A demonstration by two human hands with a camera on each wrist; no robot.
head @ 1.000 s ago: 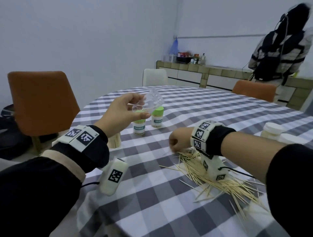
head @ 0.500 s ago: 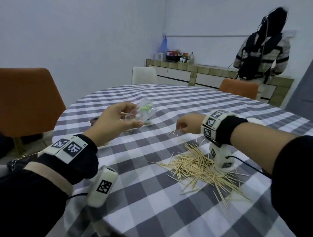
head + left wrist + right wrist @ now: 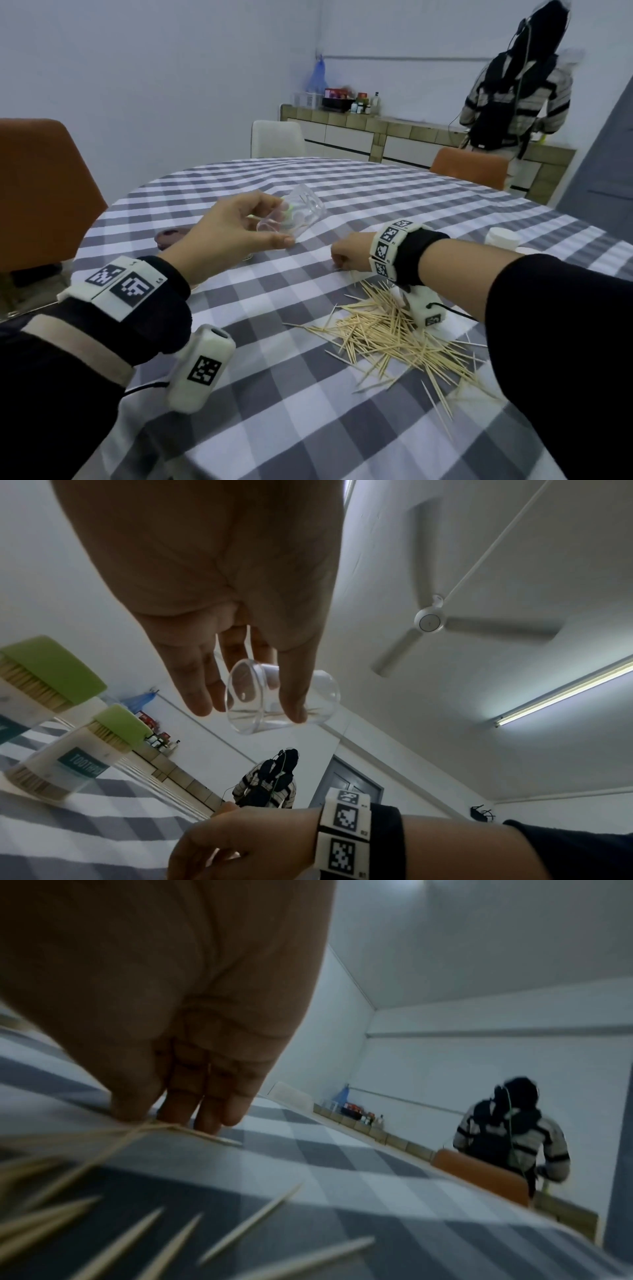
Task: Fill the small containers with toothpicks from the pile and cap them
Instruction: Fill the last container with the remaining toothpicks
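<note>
At the near right edge of the table [image 3: 274, 428], on its grey checked cloth, the toothpick pile [image 3: 394, 337] lies loose and fanned out, with stray sticks trailing toward the near corner. Just beyond the pile's far tip the right hand [image 3: 349, 255] is down at the cloth, fingers [image 3: 205, 1118] bunched and curled, pinching a few toothpicks [image 3: 164, 1127] against the thumb; the wrist view is blurred, so how many it holds is unclear.

Further in, toward the left side, the left hand [image 3: 229, 236] holds the clear container [image 3: 294, 219] above the cloth, tilted with its open mouth turned toward the person, thumb on one side of the wall and fingertips [image 3: 198, 704] on the other. A few sticks seem to lie inside already. Behind it stand two capped containers [image 3: 78, 758] with green lids, apparently filled.

The sticks look light, stiff and pointed, likely to splay or slip if taken by the tips; a pinch near mid-length, with them lined up, should feed them in cleanly. The container looks thin, light and smooth, best gripped round the wall near the mouth, without squeezing hard
</note>
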